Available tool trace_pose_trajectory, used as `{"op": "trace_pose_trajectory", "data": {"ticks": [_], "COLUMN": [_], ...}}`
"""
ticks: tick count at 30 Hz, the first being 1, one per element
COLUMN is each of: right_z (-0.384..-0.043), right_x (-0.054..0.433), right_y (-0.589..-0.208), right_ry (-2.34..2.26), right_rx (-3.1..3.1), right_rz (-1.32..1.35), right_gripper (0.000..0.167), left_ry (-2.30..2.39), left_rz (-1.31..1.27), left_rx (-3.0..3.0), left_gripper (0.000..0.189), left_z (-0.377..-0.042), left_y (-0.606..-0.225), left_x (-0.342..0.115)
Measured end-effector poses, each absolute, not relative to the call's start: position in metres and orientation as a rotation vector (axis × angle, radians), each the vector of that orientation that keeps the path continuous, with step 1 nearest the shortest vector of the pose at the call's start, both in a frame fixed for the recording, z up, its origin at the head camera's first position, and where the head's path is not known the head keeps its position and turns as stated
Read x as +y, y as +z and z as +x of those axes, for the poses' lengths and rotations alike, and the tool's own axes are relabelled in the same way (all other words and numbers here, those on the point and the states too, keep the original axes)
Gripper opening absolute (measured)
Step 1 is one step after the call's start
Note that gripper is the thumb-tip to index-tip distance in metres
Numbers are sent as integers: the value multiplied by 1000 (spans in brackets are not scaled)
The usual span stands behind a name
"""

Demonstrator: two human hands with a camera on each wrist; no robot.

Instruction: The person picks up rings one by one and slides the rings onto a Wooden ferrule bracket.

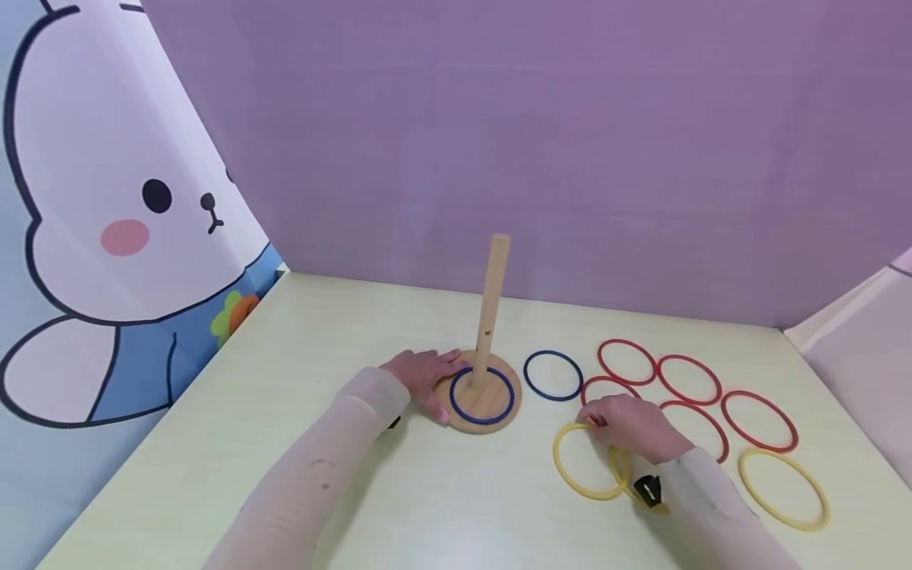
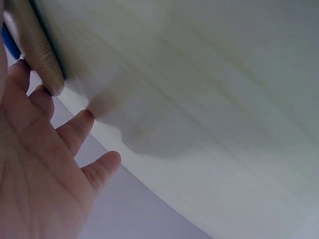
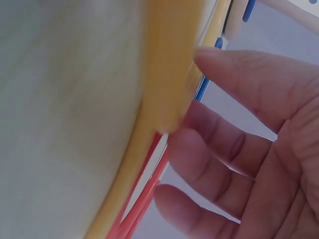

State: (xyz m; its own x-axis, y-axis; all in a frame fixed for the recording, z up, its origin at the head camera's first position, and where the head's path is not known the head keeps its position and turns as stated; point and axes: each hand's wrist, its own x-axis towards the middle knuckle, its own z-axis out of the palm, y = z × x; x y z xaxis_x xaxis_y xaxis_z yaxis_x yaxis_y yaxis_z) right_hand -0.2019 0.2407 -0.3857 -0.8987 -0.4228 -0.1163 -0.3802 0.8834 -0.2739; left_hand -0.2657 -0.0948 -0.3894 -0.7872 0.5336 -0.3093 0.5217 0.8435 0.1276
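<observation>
A round wooden base (image 1: pixel 492 405) with an upright post (image 1: pixel 492 301) stands on the table. One blue ring (image 1: pixel 512 396) lies on it around the post's foot. My left hand (image 1: pixel 427 378) rests at the base's left edge, fingers spread. In the left wrist view, some fingertips touch the wooden rim (image 2: pixel 47 64) while the others reach out loosely. To the right, my right hand (image 1: pixel 627 425) pinches the far edge of a yellow ring (image 1: pixel 598 496) between thumb and fingers. Another yellow ring (image 1: pixel 659 508) lies partly beneath that hand and wrist.
A second blue ring (image 1: pixel 549 351) lies between the base and several red rings (image 1: pixel 627 341) on the right. One more yellow ring (image 1: pixel 801 526) is at the front right. A purple cloth (image 1: pixel 499 142) hangs behind the table (image 1: pixel 285 396), and a cartoon-print cloth (image 1: pixel 93 158) at the left.
</observation>
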Motion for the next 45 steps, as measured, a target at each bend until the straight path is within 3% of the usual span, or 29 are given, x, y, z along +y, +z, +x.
{"op": "trace_pose_trajectory", "data": {"ticks": [14,21,31,45], "right_z": [-207,-207,-212,-219], "right_x": [234,237,243,244], "right_y": [-385,-376,-351,-302], "right_ry": [-282,-497,-849,-1123], "right_rx": [2867,2799,2631,2606], "right_rz": [-642,-680,-508,-460], "right_gripper": [21,24,25,30], "left_ry": [26,41,-60,26], "left_rz": [720,697,672,650], "left_rx": [2715,2741,2751,2738], "left_gripper": [94,93,98,98], "left_z": [-256,-252,-255,-252], "left_y": [-389,-387,-389,-387], "left_x": [-90,-89,-86,-85]}}
